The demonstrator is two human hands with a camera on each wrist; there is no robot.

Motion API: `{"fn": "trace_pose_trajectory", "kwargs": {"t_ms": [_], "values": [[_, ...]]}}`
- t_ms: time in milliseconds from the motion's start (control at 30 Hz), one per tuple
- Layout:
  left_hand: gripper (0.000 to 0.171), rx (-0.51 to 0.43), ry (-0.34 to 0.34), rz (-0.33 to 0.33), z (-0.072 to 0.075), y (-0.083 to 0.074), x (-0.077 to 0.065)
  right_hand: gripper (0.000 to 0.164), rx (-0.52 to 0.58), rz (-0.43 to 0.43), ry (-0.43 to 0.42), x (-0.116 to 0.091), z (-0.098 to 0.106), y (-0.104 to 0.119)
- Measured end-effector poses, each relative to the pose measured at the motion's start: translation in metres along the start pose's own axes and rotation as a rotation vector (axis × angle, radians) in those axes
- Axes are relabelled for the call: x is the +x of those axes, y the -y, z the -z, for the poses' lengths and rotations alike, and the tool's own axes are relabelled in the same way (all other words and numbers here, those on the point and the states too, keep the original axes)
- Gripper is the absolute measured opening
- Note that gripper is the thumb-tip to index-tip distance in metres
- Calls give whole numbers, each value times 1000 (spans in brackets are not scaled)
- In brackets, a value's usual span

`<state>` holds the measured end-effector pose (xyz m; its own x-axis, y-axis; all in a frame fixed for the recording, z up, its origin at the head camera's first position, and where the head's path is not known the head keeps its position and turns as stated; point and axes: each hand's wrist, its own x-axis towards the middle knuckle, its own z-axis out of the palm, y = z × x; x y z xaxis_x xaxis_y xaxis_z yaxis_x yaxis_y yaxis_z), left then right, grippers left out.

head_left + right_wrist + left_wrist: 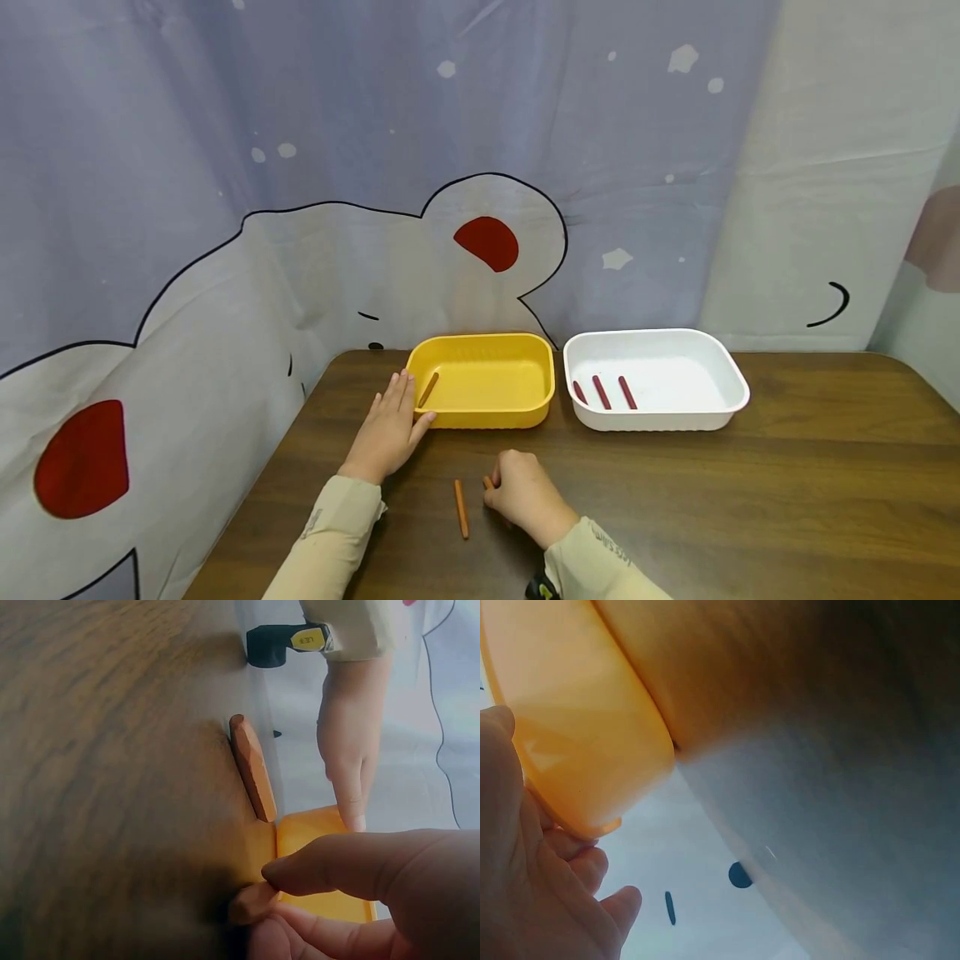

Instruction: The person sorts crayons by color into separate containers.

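One orange stick (461, 510) lies on the wood-grained table (787, 500) before printed cloth (637, 167).

From the right hand (525, 496), a way to the front wall of the yellow tray (487, 419) is left open over bare bench (750, 500). The tray's left front corner is blocked by the left hand (386, 429); its middle and right can be entered from above. Just left of the right hand, passage is obstructed by a loose orange crayon (461, 510). Beside the white tray (682, 375), only a narrow gap is left.
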<state>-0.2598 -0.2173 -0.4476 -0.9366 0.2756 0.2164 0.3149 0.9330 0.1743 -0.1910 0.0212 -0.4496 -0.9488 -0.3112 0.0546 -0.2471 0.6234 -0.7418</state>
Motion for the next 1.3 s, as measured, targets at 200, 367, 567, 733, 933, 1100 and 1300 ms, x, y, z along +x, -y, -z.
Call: {"fn": "trace_pose_trajectory", "kwargs": {"t_ms": [200, 367, 567, 733, 933, 1100, 1300], "values": [[76, -5, -4, 2, 1, -2, -1, 28, 52, -24, 29, 1, 2, -1], [75, 3, -2, 3, 0, -2, -1, 22, 85, -4, 22, 4, 4, -5], [75, -1, -4, 1, 0, -3, -1, 10, 196, 11, 14, 9, 9, -9], [75, 2, -4, 5, 0, -2, -1, 9, 380, -42, 64, 15, 11, -14], [75, 0, -13, 4, -1, -1, -1, 22, 661, -114, 125, 20, 15, -19], [76, -2, -15, 3, -1, -2, 0, 28, 819, -110, 147, 22, 20, -21], [76, -2, -6, 9, -1, -2, 0, 32, 931, -92, 187, 26, 25, -22]]}}
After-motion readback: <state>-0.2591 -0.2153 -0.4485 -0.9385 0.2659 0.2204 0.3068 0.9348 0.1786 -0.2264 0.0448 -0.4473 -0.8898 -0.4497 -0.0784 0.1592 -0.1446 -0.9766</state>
